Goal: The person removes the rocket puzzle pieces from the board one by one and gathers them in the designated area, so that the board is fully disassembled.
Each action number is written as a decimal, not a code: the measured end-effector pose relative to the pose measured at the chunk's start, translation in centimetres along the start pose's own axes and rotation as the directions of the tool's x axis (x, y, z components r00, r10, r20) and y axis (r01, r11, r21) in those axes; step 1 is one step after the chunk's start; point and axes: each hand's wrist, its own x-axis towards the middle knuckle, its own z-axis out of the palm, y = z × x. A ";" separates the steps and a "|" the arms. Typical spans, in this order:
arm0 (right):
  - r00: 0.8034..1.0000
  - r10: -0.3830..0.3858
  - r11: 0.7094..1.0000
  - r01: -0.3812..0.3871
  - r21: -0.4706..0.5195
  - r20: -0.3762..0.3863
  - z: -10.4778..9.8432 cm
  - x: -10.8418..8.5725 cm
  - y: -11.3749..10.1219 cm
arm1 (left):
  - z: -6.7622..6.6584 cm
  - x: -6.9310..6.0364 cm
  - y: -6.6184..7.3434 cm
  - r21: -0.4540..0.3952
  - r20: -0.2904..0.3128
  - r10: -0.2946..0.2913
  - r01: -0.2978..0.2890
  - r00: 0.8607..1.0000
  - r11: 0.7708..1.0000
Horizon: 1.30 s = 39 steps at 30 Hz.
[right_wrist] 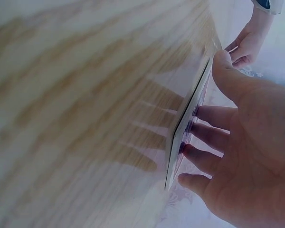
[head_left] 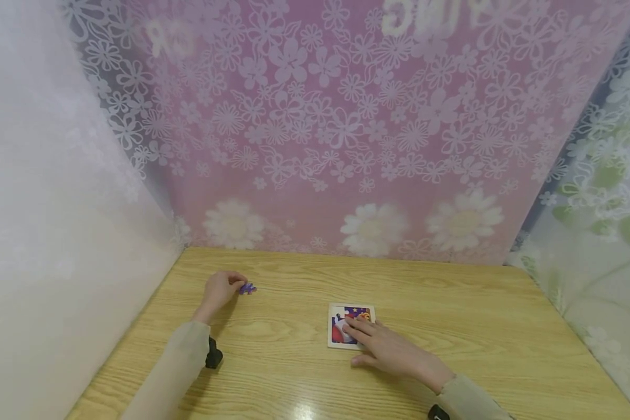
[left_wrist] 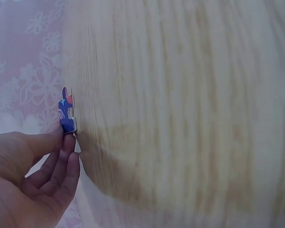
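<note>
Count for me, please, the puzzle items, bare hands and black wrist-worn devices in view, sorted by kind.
Small purple-blue jigsaw piece, loose: 1
Flat square puzzle board with pale border: 1
Bare hands, left hand and right hand: 2
Black wrist-worn devices: 2
Total: 6

To my eye the worktop (head_left: 278,373) looks glossy wood-grained, the puzzle board (head_left: 330,329) smooth-rimmed, the five-o'clock sleeve (head_left: 469,399) matt cloth.
</note>
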 end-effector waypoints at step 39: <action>0.999 0.027 0.997 -0.028 0.077 0.018 -0.5 0.0 -0.3 | -0.1 -0.1 2.6 -0.098 0.023 0.081 -0.078 0.996 0.992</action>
